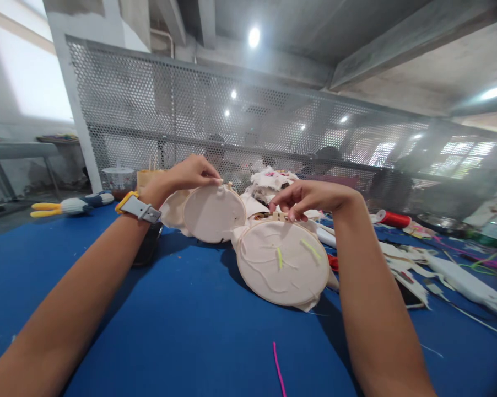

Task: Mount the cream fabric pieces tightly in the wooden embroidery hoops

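Observation:
Two round embroidery hoops with pale cloth stand tilted on the blue table. My left hand [195,172] pinches the top rim of the left embroidery hoop [213,215], whose cloth looks plain apart from small marks. The thumb and fingers of my right hand [306,199] close at the wooden clasp atop the right embroidery hoop [287,278]. Drawn or stitched curved lines run across that hoop's cloth, with two yellow-green strands [279,257] on it. Spare cloth hangs out around both rims. Nearer to me, a magenta strand [278,366] lies on the table.
Behind the hoops is a heap of white fabric [273,179]. A dark phone [147,248] lies by my left wrist. Cloth scraps, a white power strip [467,281] and a red thread spool [393,219] are at the right. A perforated metal screen [199,110] borders the table's back.

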Action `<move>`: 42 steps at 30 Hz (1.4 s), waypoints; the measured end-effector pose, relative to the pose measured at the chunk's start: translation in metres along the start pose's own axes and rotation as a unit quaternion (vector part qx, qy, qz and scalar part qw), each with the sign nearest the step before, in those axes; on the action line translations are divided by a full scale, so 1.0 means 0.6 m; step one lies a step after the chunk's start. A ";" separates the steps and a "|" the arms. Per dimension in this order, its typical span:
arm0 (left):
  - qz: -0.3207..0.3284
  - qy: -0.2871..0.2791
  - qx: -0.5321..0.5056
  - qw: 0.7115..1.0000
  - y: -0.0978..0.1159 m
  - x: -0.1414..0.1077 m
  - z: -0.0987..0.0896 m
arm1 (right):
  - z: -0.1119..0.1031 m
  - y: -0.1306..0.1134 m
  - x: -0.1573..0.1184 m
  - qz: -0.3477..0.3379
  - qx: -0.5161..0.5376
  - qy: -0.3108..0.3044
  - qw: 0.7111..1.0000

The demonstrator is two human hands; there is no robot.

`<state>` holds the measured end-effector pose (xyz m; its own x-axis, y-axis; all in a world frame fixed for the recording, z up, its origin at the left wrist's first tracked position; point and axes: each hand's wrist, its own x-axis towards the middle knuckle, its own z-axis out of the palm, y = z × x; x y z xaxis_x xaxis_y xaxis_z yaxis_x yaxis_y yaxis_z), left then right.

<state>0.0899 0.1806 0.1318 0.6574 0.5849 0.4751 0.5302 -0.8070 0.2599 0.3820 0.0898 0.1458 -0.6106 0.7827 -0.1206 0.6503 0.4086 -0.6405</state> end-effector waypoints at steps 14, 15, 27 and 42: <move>-0.011 -0.032 0.029 0.999 -0.002 0.003 0.004 | 0.066 -0.012 0.110 0.176 -0.341 0.002 0.923; -0.011 -0.041 0.033 0.999 -0.001 0.003 0.005 | 0.070 -0.007 0.117 0.184 -0.339 -0.004 0.923; -0.038 -0.123 0.135 0.982 -0.011 0.005 0.053 | 0.077 0.000 0.120 0.248 -0.310 -0.095 0.913; -0.078 -0.136 0.223 0.962 -0.005 -0.002 0.094 | 0.042 0.050 0.101 0.296 -0.334 -0.034 0.894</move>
<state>0.1177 0.1867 0.0831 0.6342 0.7454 0.2052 0.7715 -0.6274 -0.1056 0.3532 0.1377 0.1000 -0.0809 0.9334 -0.3495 0.9798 0.1387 0.1437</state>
